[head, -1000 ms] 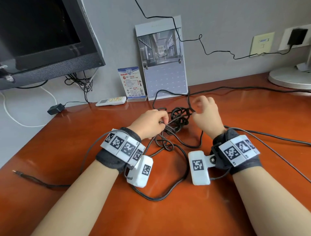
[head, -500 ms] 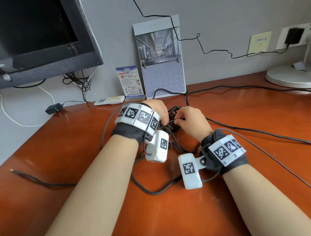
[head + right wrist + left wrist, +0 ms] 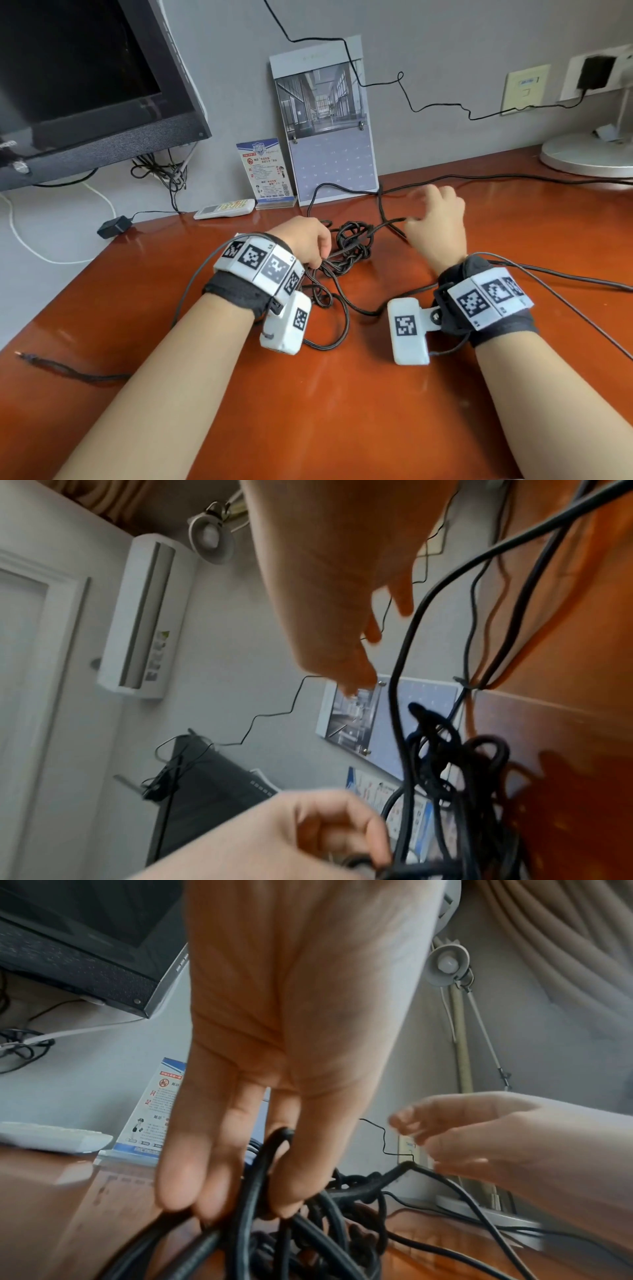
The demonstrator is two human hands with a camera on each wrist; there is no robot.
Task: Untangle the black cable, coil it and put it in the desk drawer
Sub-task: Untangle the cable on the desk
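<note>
The black cable (image 3: 352, 240) lies in a knotted tangle on the red-brown desk (image 3: 342, 394), with loose loops trailing toward me. My left hand (image 3: 308, 243) grips several strands at the tangle's left side; in the left wrist view a loop of the cable (image 3: 274, 1153) passes between its curled fingers (image 3: 219, 1164). My right hand (image 3: 435, 219) hovers just right of the knot, blurred, fingers spread and straight. In the right wrist view the right hand (image 3: 342, 588) holds nothing, and the knot (image 3: 441, 750) sits beyond its fingertips. No drawer is in view.
A monitor (image 3: 85, 85) hangs at the back left. A calendar (image 3: 325, 120), a small card (image 3: 265, 171) and a white remote (image 3: 224, 209) stand along the wall. A lamp base (image 3: 589, 157) sits back right. One cable end (image 3: 51, 366) lies front left.
Half a second ago both hands met at the knot. My right hand has since let go and moved right with its fingers spread. My left hand still grips the strands.
</note>
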